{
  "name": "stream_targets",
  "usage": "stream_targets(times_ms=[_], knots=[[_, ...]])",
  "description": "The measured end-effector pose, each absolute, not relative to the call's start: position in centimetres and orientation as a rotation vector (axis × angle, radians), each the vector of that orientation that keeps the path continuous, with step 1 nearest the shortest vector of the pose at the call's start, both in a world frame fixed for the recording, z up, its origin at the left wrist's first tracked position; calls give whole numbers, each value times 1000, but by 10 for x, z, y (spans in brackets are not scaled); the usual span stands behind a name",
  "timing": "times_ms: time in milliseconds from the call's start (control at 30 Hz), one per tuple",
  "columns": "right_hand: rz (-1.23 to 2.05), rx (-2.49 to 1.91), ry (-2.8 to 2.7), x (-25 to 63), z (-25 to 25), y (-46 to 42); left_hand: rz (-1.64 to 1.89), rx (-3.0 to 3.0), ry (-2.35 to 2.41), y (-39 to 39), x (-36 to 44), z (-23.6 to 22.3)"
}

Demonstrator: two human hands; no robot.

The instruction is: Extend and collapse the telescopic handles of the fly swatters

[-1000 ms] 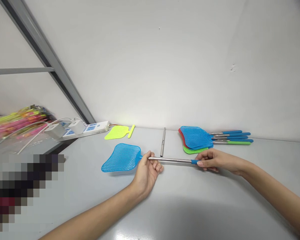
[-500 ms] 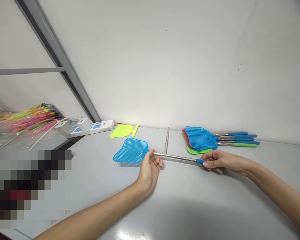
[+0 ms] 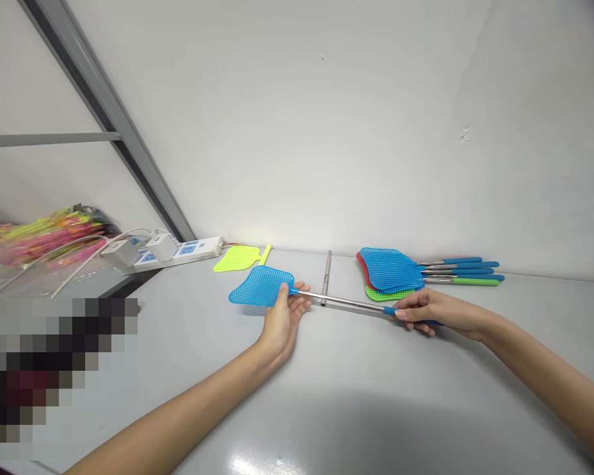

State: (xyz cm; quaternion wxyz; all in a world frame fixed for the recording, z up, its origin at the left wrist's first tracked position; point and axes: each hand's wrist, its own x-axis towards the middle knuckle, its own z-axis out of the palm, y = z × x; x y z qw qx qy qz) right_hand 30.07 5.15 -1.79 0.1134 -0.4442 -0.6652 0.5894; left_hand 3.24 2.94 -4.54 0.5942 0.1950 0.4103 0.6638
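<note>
A blue fly swatter (image 3: 349,303) with a metal shaft is held level just above the grey table. My left hand (image 3: 283,316) grips it where the mesh head meets the shaft, thumb on top of the head's lower corner and fingers behind. Around the blue handle at the other end, my right hand (image 3: 428,311) is closed. Behind that hand lies a pile of fly swatters (image 3: 391,269) with blue, red and green heads, their handles pointing right. A slim metal rod (image 3: 325,277) lies on the table, partly crossed by the shaft.
A yellow fly swatter (image 3: 237,258) lies at the back left. Beside it, a white power strip (image 3: 198,249) carries plugs and cables. Bagged colourful items (image 3: 59,234) sit further left, near a grey metal post (image 3: 143,158). The white wall (image 3: 351,132) bounds the table's back.
My left hand has turned and moved slightly up and left, its thumb now on the swatter's head. The head has tilted flatter. My right hand keeps its hold on the handle.
</note>
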Motion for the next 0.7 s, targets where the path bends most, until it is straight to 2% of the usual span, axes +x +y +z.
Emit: stream_targets(times_ms=[200, 567, 700], knots=[[1744, -1246, -1909, 301, -18, 50, 1438, 477, 923, 28, 30, -43], [2190, -1395, -1577, 297, -23, 44, 1458, 494, 913, 14, 36, -44], [2224, -1421, -1590, 296, -23, 44, 1471, 515, 903, 10, 39, -43]])
